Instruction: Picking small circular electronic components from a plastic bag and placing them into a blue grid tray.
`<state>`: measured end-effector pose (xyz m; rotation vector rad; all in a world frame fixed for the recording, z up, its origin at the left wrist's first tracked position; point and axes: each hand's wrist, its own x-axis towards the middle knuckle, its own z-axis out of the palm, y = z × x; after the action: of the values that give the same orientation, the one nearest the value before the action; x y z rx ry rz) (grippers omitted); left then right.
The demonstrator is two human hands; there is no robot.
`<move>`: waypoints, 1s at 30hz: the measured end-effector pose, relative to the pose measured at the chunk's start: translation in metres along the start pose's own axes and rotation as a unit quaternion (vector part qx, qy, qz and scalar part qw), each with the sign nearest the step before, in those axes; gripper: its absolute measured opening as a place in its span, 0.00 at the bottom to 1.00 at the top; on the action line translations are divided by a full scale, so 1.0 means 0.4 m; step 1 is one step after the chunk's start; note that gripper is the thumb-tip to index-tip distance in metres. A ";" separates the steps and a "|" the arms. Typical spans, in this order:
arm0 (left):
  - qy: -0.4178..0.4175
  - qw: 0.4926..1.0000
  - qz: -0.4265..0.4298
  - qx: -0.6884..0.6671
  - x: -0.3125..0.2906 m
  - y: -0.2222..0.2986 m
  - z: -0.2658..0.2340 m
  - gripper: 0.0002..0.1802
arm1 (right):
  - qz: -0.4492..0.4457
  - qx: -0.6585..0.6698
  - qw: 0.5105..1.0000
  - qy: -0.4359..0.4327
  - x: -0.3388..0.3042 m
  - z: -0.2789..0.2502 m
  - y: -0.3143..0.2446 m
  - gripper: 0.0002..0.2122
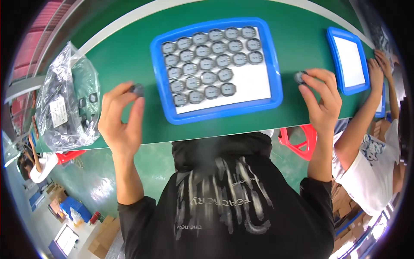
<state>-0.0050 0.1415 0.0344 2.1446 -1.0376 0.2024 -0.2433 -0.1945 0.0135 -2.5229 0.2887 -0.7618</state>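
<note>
Between my hands lies a blue-rimmed tray (166, 103) with a white bottom. Rows of small round dark grey plastic parts (207, 64) fill most of it, and its lower right part shows bare white. To the left of the tray, my left hand (120, 114) pinches one grey plastic part (137, 90) between thumb and fingers. My right hand (322, 99), raised at the tray's right side, holds another such part (299, 77) by the fingertips. Both held parts are apart from the tray.
A clear plastic bag (64, 103) with dark parts inside lies on the green table (125, 47) at the left. At the right stands a second blue tray (348, 60) with a white bottom, beside a co-worker's arms (366, 103). A red stool (304, 140) is below the table edge.
</note>
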 end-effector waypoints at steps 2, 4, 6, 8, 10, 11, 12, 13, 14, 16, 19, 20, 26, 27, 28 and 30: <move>-0.046 0.991 0.123 -0.013 0.054 0.098 0.056 0.09 | -0.024 0.000 1.000 -0.009 0.047 0.003 -0.044 0.09; -0.060 0.976 0.194 -0.081 0.085 0.163 0.147 0.09 | -0.076 0.034 0.994 -0.077 0.084 0.024 -0.080 0.08; -0.097 0.962 0.242 -0.077 0.106 0.195 0.225 0.10 | -0.079 0.029 0.992 -0.093 0.094 0.054 -0.081 0.08; -0.122 0.961 0.244 -0.048 0.119 0.203 0.270 0.10 | -0.084 0.027 0.990 -0.107 0.099 0.070 -0.073 0.07; -0.149 0.958 0.244 -0.018 0.126 0.199 0.293 0.11 | -0.088 0.000 0.989 -0.121 0.099 0.085 -0.064 0.07; -0.147 0.960 0.238 -0.004 0.128 0.195 0.300 0.11 | -0.085 -0.001 0.989 -0.120 0.101 0.091 -0.062 0.07; -0.145 0.962 0.231 0.012 0.130 0.192 0.302 0.11 | -0.084 -0.006 0.989 -0.120 0.104 0.097 -0.061 0.07; -0.146 0.962 0.231 0.011 0.130 0.191 0.302 0.11 | -0.084 -0.012 0.989 -0.121 0.106 0.102 -0.060 0.08; -0.148 0.965 0.217 0.001 0.131 0.190 0.298 0.12 | -0.084 -0.011 0.989 -0.122 0.108 0.104 -0.059 0.08; -0.147 0.969 0.200 -0.005 0.134 0.183 0.280 0.12 | -0.089 -0.024 0.987 -0.129 0.117 0.108 -0.059 0.09; -0.103 0.983 0.137 -0.060 0.137 0.128 0.207 0.11 | -0.083 -0.019 0.989 -0.124 0.137 0.075 -0.075 0.11; -0.078 0.992 0.097 -0.022 0.141 0.097 0.154 0.11 | -0.088 -0.017 0.988 -0.124 0.147 0.060 -0.084 0.11; 0.004 0.949 -0.161 0.271 0.019 -0.276 -0.203 0.09 | -0.120 0.087 0.981 -0.128 0.316 0.103 -0.202 0.12; -0.041 0.939 -0.169 0.298 -0.035 -0.346 -0.247 0.10 | -0.173 0.116 0.967 -0.145 0.359 0.142 -0.233 0.12; -0.086 0.928 -0.175 0.317 -0.064 -0.396 -0.282 0.10 | -0.187 0.131 0.963 -0.143 0.396 0.189 -0.267 0.12; -0.051 0.928 -0.103 0.355 -0.085 -0.389 -0.257 0.11 | -0.210 0.198 0.928 -0.235 0.470 0.298 -0.353 0.13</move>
<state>0.1031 0.2951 0.0085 2.9256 -0.8599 0.4200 -0.0126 -0.0886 0.0857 -2.2943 -0.5321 -0.2918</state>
